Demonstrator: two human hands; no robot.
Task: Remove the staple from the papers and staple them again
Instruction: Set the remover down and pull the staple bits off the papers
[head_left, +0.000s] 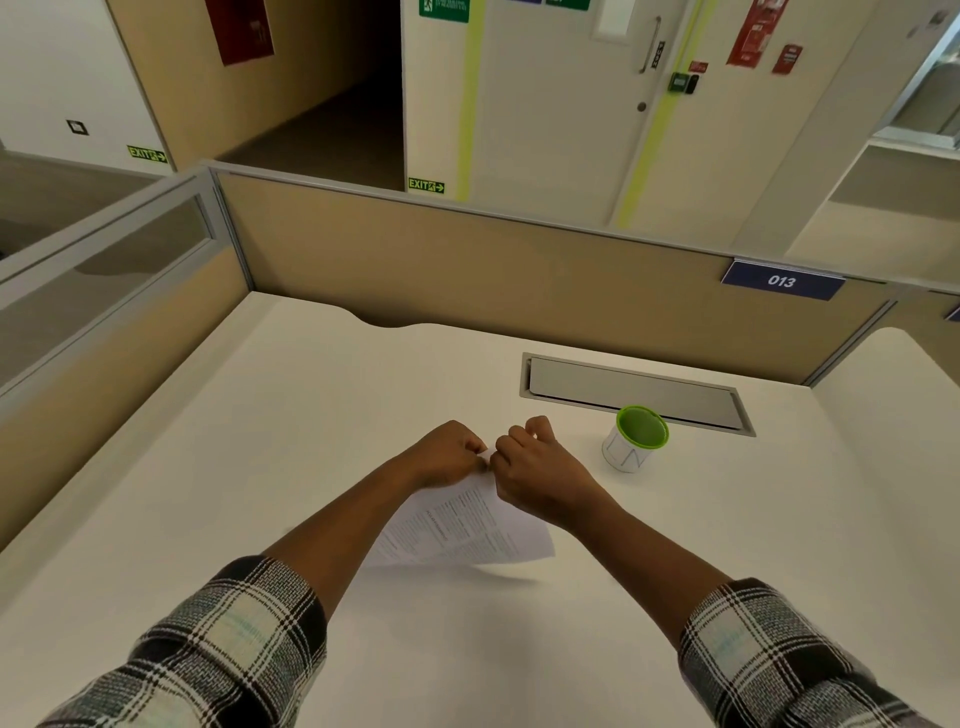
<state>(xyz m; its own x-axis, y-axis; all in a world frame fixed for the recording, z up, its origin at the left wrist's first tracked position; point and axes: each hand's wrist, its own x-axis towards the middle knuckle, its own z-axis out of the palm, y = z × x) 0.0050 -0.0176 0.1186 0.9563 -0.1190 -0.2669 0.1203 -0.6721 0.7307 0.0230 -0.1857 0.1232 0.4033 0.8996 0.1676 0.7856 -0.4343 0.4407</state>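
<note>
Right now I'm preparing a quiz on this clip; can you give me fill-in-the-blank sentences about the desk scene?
Both hands, left and right, pinch the far ____ of the printed white papers.
The white cup has a ____ inside.
The cup stands to the ____ of the papers.
The blue partition sign reads ____.

Missing: corner; green; right; 013

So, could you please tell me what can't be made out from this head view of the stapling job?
- Staple: hidden where the left hand and right hand pinch the far corner of the papers.
- Printed text on the papers: too small to read.
- Inside of the green-rimmed cup: contents cannot be made out.
- Stapler: none in view.
</note>
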